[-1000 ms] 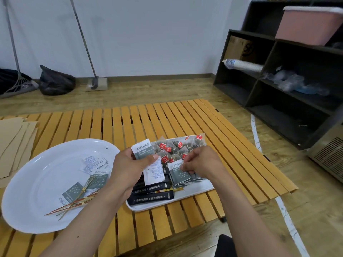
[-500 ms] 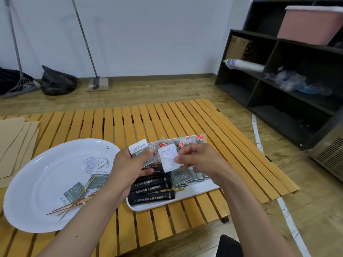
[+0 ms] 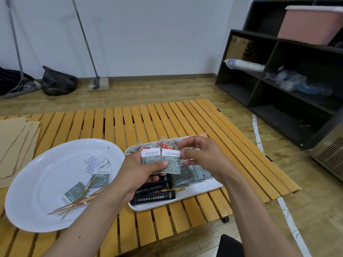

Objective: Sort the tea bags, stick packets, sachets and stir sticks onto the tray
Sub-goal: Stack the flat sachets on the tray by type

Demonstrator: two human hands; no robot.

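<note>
My left hand pinches two grey-and-white sugar sachets side by side above the white rectangular tray. My right hand hovers just right of them, fingers curled at the sachets' right edge; I cannot see whether it grips. The tray holds black stick packets at the front, a row of grey sachets in the middle and tea bags with red tags at the back. The round white plate on the left carries grey sachets, small white sachets and wooden stir sticks.
Everything sits on a slatted yellow wooden table. Brown paper sheets lie at its left edge. A black shelf unit with a pink bin stands to the right. A black bag and broom handles lean by the wall.
The white sachet my right hand held half a second ago is gone from it. My left hand now shows two grey sachets instead of one, and both hands have come closer together.
</note>
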